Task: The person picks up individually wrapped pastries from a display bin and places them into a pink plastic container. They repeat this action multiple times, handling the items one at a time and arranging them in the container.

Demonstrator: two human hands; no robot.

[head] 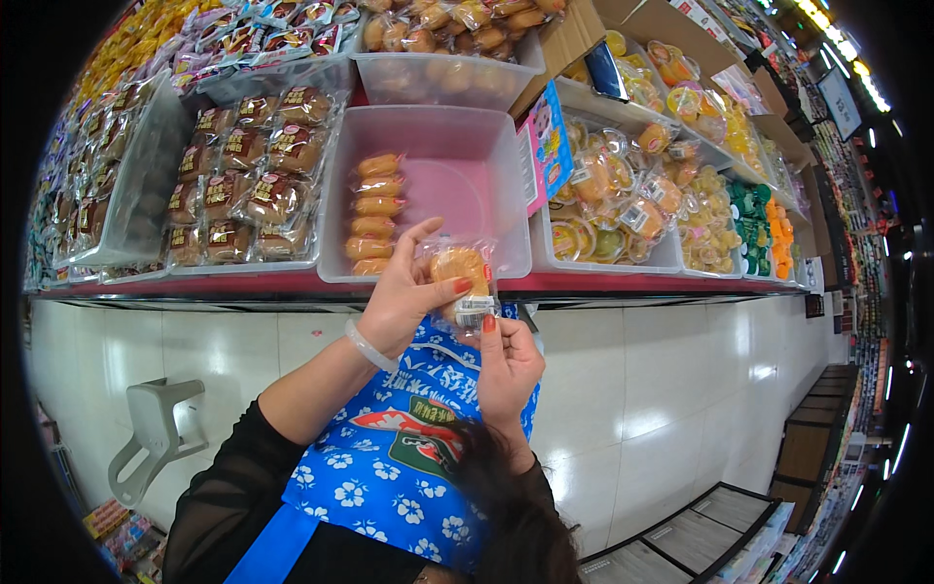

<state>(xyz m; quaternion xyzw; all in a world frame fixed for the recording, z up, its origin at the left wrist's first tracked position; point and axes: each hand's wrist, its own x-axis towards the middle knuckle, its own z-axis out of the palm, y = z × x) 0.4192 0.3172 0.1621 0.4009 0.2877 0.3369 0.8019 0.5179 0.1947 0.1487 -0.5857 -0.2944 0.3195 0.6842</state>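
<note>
My left hand (408,292) grips a bread bun in a clear plastic wrapper (460,271), its thumb lying across the front. At the lower edge of that wrapper, beside a barcode label (473,310), my right hand (507,350) pinches the film between thumb and fingers. Both hands are over the near edge of a translucent plastic bin (516,219). Inside it, along the left side, runs a column of several wrapped buns (376,206). The pink bottom of the bin (452,186) shows to their right.
Left of the bin, wrapped brown buns (237,175) fill another container. A bin of wrapped rolls (452,69) stands behind. To the right are jelly cups (584,237) and a pink-and-blue sign (546,146). A grey plastic stool (157,431) is on the tiled floor (657,379).
</note>
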